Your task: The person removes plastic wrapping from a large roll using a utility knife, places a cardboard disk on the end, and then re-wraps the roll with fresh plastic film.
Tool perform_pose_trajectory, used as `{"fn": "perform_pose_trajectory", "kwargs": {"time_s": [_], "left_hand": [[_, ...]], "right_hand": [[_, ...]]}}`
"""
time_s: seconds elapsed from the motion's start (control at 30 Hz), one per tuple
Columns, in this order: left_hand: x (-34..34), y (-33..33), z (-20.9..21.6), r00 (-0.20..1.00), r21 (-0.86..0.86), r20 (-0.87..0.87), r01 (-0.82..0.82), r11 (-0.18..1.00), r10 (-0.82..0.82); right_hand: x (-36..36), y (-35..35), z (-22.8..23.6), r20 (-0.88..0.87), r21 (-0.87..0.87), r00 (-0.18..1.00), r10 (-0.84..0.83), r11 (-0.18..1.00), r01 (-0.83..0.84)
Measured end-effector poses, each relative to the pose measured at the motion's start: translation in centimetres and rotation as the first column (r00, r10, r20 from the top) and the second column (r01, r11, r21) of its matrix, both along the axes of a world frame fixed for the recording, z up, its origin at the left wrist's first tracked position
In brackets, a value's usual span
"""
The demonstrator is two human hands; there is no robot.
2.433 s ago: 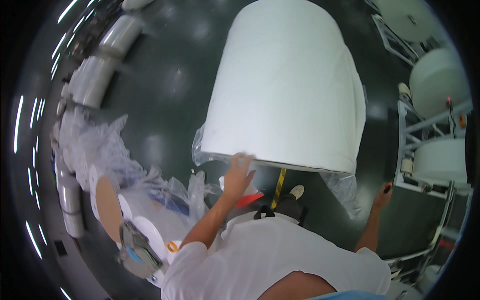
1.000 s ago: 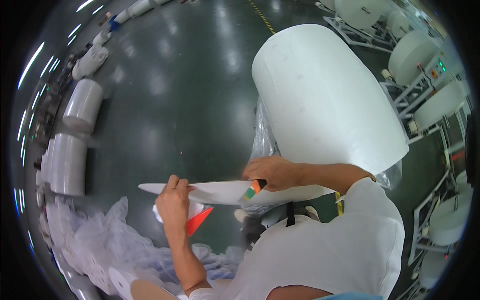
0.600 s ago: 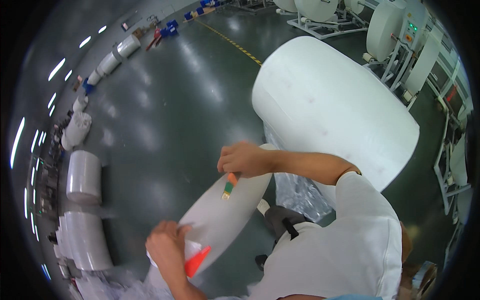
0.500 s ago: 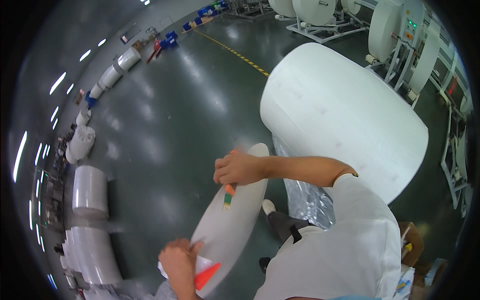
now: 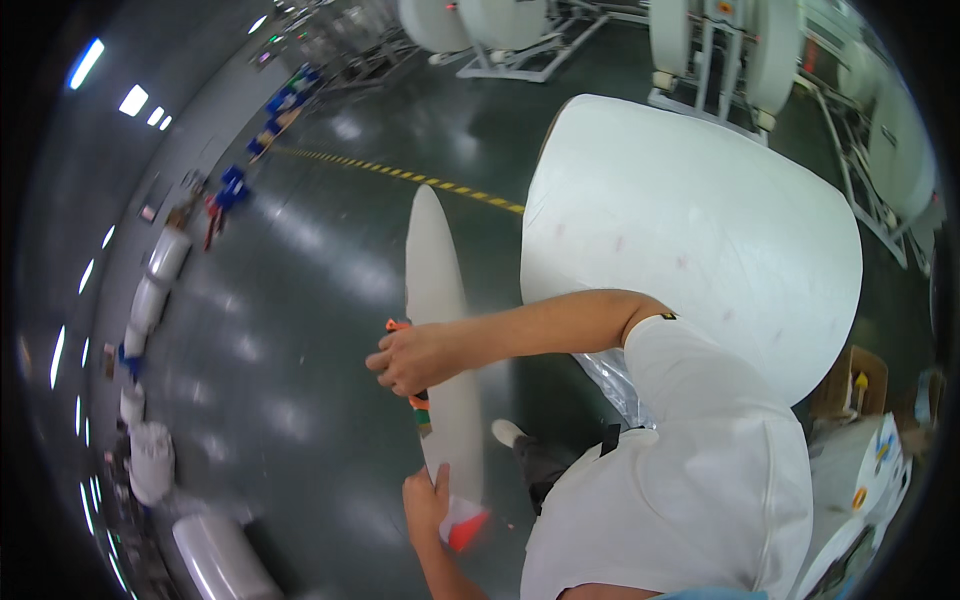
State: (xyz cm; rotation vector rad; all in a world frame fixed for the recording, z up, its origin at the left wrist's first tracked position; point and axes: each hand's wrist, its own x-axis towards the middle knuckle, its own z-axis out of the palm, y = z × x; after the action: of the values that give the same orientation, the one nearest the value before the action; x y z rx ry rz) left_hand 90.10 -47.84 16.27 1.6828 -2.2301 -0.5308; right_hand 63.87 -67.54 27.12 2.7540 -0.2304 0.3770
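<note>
A long, narrow white piece of material (image 5: 437,270) with a rounded tip lies lengthwise below me, left of a huge white roll (image 5: 700,230). My right hand (image 5: 415,360) is closed round the orange and black handle of a utility knife (image 5: 420,408), just over the left edge of the white piece. The knife's green end points back toward my left hand (image 5: 428,500). That hand pinches the near left edge of the white piece, thumb stretched along it. Beside its fingers is a red and white flap (image 5: 465,528), smeared by motion.
Crumpled clear plastic film (image 5: 615,388) lies under the big roll. Wheeled machine frames with white rolls (image 5: 720,75) stand at the back. A cardboard box (image 5: 850,385) is at my right. More wrapped rolls (image 5: 225,560) line the left, and a yellow-black floor stripe (image 5: 400,172) runs behind.
My view has swung, so the white piece now points more straight ahead. My two hands are closer together, each keeping its hold. The red flap has shifted with the near end.
</note>
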Motion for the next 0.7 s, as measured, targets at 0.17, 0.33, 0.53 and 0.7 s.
{"fn": "perform_pose_trajectory", "kwargs": {"time_s": [0.17, 0.33, 0.53, 0.7], "left_hand": [[-2.6, -26.5, -2.1, 0.953, -0.088, -0.057, 0.291, 0.953, -0.297], [-13.0, -50.1, -3.6, 0.840, -0.121, -0.072, 0.527, 0.841, -0.537], [-34.3, -69.2, -6.5, 0.690, -0.092, -0.268, 0.677, 0.730, -0.673], [-47.3, -77.7, -11.7, 0.665, 0.012, -0.268, 0.726, 0.688, -0.697]], "right_hand": [[-6.7, -15.0, -0.3, 0.216, 0.039, 0.901, -0.376, 0.926, 0.377], [-15.9, -23.1, -3.1, 0.562, 0.470, 0.328, -0.760, 0.619, 0.629], [-28.3, -30.0, -15.5, 0.126, 0.938, -0.396, -0.910, -0.022, 0.347], [-33.1, -38.4, -19.9, 0.224, 0.851, -0.682, -0.696, -0.201, 0.485]]}}
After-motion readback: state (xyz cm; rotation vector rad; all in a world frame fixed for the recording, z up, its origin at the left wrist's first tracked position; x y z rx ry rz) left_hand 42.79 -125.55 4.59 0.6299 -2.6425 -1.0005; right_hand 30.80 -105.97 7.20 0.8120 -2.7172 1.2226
